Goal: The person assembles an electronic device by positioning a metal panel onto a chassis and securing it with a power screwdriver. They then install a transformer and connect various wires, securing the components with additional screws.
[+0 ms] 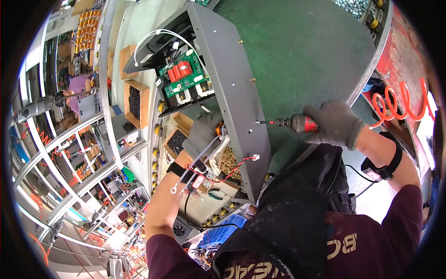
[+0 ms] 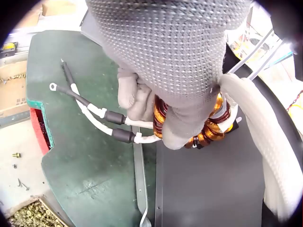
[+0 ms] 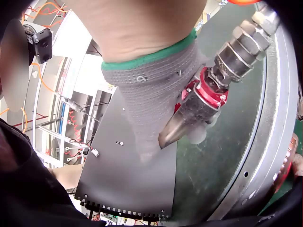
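My gloved left hand (image 1: pixel 203 135) (image 2: pixel 165 71) grips a copper-wound coil (image 2: pixel 208 132) against the inner face of a dark grey metal housing (image 1: pixel 227 83). White leads with black sleeves (image 2: pixel 124 135) run from the coil. In my gloved right hand (image 1: pixel 335 123) (image 3: pixel 151 104) is a red and black power driver (image 1: pixel 297 123) (image 3: pixel 203 97). Its bit points at the housing's outer face, with the tip at a small fastener or hole; whether it touches cannot be told. A green circuit board (image 1: pixel 186 76) with red parts sits inside the housing.
Boxes of black screws (image 1: pixel 134 102) and a box of brass-coloured parts (image 1: pixel 231 163) stand beyond the housing. Green-handled pliers (image 1: pixel 215 195) lie near them. A green work surface (image 1: pixel 297 56) extends beside the housing, and a coiled orange hose (image 1: pixel 395 109) hangs at the right.
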`<control>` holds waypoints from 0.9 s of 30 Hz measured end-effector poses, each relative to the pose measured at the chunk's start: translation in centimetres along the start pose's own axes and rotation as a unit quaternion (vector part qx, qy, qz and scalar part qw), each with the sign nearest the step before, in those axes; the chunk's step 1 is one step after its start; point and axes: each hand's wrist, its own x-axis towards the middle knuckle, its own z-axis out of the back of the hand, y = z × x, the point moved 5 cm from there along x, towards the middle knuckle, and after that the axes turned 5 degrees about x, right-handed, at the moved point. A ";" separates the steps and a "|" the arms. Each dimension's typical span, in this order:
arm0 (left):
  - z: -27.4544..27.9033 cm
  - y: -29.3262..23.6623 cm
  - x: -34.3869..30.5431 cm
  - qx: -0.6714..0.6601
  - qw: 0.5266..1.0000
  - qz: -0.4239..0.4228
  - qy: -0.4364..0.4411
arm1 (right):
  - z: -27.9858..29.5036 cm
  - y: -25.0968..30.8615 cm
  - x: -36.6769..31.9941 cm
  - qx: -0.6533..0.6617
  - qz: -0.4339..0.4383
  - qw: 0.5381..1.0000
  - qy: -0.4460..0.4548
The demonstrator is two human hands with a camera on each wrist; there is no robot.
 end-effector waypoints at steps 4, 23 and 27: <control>0.5 -0.8 0.0 0.026 1.000 -0.009 -0.006 | 0.1 0.2 0.0 -0.036 0.022 0.998 -0.047; 0.9 -1.7 0.3 0.053 0.999 0.001 -0.010 | 0.7 0.9 0.5 -0.159 0.045 0.982 -0.088; 0.5 0.4 -2.7 0.037 0.991 0.097 -0.084 | 2.2 -3.0 -1.6 -0.046 -0.007 0.986 -0.161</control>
